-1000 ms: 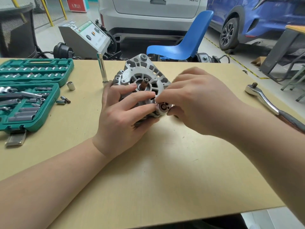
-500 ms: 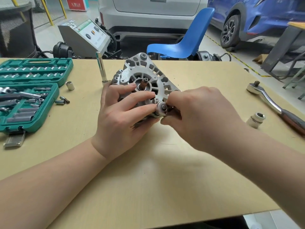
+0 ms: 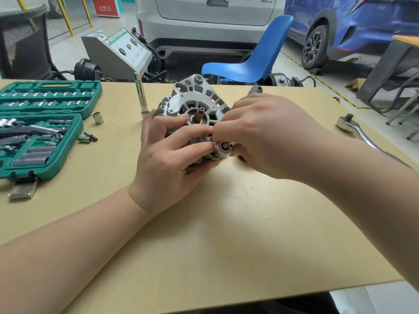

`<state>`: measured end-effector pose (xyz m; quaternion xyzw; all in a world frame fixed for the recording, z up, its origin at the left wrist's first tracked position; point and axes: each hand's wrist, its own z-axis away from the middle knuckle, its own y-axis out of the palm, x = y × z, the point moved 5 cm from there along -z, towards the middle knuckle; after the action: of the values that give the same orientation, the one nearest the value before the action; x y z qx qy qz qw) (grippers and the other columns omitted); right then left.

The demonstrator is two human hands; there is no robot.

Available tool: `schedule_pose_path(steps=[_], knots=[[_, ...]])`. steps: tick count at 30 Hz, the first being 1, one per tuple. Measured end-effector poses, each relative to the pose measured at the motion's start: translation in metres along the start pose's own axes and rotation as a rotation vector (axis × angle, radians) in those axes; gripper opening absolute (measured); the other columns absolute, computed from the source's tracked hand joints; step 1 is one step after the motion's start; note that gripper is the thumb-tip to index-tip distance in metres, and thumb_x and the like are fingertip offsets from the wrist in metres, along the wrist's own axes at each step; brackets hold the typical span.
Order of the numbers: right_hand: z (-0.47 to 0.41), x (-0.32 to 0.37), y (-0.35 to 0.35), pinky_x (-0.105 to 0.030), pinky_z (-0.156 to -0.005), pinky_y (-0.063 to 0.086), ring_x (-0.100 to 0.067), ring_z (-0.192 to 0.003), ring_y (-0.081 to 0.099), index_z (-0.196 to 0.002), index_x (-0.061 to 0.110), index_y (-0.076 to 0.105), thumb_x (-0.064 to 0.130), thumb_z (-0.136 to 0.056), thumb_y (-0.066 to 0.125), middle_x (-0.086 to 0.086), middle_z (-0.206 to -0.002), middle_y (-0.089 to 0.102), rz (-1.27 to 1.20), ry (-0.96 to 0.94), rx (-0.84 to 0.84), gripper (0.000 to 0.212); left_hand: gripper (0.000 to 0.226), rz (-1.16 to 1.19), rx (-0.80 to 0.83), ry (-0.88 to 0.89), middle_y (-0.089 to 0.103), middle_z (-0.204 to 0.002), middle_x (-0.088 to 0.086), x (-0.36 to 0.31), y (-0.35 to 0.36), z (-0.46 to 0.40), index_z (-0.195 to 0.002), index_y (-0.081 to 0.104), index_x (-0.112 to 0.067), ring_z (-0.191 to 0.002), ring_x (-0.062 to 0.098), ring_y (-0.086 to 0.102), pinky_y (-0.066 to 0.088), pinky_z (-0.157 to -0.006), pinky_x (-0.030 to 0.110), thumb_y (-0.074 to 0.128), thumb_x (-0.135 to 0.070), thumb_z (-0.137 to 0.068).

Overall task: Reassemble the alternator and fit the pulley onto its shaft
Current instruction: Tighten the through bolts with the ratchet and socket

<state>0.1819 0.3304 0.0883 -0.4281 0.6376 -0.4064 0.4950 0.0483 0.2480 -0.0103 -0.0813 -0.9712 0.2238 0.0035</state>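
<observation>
while 2 hands work | 1 alternator (image 3: 195, 103) held by left hand (image 3: 172, 155) | right hand (image 3: 267, 137) grip pinches its lower lug (image 3: 223, 148)

Near half of counter (image 3: 226, 234) bare between the forearms: open approach from the front edge. Centre blocked by alternator (image 3: 195, 105), left hand (image 3: 167, 159) and right hand (image 3: 267, 137) both against it. Left flank: open socket case (image 3: 45, 132), loose sockets (image 3: 87, 138), upright extension bar (image 3: 141, 96) just beside the alternator. Right flank: ratchet (image 3: 353, 128) lies well apart.
</observation>
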Motion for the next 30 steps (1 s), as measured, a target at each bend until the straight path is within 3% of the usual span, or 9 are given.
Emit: schedule_pose_path(steps=[4, 8, 10, 13, 18, 22, 26, 30], knots=[[0.002, -0.001, 0.005, -0.038, -0.064, 0.049, -0.027, -0.089, 0.059, -0.092, 0.035, 0.038, 0.017, -0.092, 0.067, 0.007, -0.091, 0.063, 0.028, 0.058, -0.005, 0.034, 0.020, 0.003, 0.000, -0.013, 0.077, -0.127, -0.003, 0.001, 0.000, 0.001, -0.105, 0.086, -0.019, -0.113, 0.044, 0.060, 0.051, -0.093, 0.064, 0.085, -0.036, -0.095], [0.010, -0.003, 0.011, -0.035, -0.058, 0.033, -0.034, -0.077, 0.051, -0.089, 0.033, 0.037, 0.038, -0.093, 0.069, 0.003, -0.084, 0.060, -0.037, 0.229, -0.057, 0.033, 0.020, 0.037, 0.002, -0.016, 0.077, -0.125, -0.003, 0.001, 0.000, 0.000, -0.103, 0.086, -0.018, -0.113, 0.045, 0.061, 0.051, -0.094, 0.063, 0.087, -0.036, -0.094], [0.019, 0.000, 0.018, -0.036, -0.056, 0.032, -0.030, -0.073, 0.046, -0.085, 0.027, 0.042, 0.051, -0.089, 0.072, 0.003, -0.080, 0.059, -0.207, 0.397, -0.090, 0.039, 0.020, 0.035, 0.005, -0.012, 0.077, -0.125, -0.002, 0.002, 0.001, 0.000, -0.103, 0.087, -0.019, -0.114, 0.045, 0.060, 0.051, -0.093, 0.063, 0.087, -0.037, -0.094], [0.029, 0.008, 0.031, -0.031, -0.057, 0.042, -0.018, -0.067, 0.055, -0.077, 0.022, 0.057, 0.054, -0.083, 0.078, 0.007, -0.070, 0.057, -0.503, 0.541, -0.173, 0.039, 0.021, 0.036, 0.020, -0.011, 0.076, -0.126, -0.001, 0.004, 0.000, 0.002, -0.103, 0.087, -0.018, -0.116, 0.043, 0.056, 0.051, -0.093, 0.062, 0.088, -0.037, -0.093], [0.023, 0.005, 0.024, -0.035, -0.057, 0.033, -0.024, -0.072, 0.052, -0.084, 0.024, 0.057, 0.056, -0.087, 0.072, 0.004, -0.074, 0.058, -0.313, 0.442, -0.133, 0.035, 0.019, 0.038, 0.046, -0.001, 0.077, -0.125, -0.001, 0.003, 0.001, -0.002, -0.103, 0.087, -0.019, -0.116, 0.041, 0.054, 0.050, -0.093, 0.065, 0.087, -0.036, -0.094], [0.018, -0.003, 0.014, -0.038, -0.063, 0.044, -0.032, -0.087, 0.057, -0.100, 0.031, 0.056, 0.037, -0.092, 0.070, 0.005, -0.090, 0.063, -0.124, 0.224, -0.064, 0.017, 0.018, 0.028, 0.036, 0.006, 0.077, -0.125, -0.001, 0.001, 0.001, -0.004, -0.104, 0.087, -0.020, -0.115, 0.040, 0.054, 0.051, -0.093, 0.064, 0.084, -0.037, -0.096], [0.004, 0.001, 0.004, -0.046, -0.074, 0.054, -0.029, -0.099, 0.059, -0.100, 0.029, 0.059, 0.000, -0.087, 0.066, 0.005, -0.094, 0.065, -0.032, -0.042, -0.029, 0.032, 0.017, 0.007, 0.035, 0.018, 0.077, -0.126, -0.002, -0.001, -0.001, -0.005, -0.105, 0.086, -0.020, -0.111, 0.047, 0.059, 0.052, -0.092, 0.065, 0.081, -0.035, -0.099], [0.004, 0.001, 0.004, -0.043, -0.062, 0.053, -0.031, -0.088, 0.057, -0.092, 0.032, 0.046, 0.001, -0.085, 0.070, 0.000, -0.087, 0.063, -0.001, -0.047, -0.032, 0.040, 0.018, 0.001, 0.019, -0.005, 0.077, -0.124, -0.002, -0.002, -0.001, -0.003, -0.103, 0.086, -0.019, -0.112, 0.046, 0.060, 0.053, -0.093, 0.062, 0.082, -0.036, -0.098]])
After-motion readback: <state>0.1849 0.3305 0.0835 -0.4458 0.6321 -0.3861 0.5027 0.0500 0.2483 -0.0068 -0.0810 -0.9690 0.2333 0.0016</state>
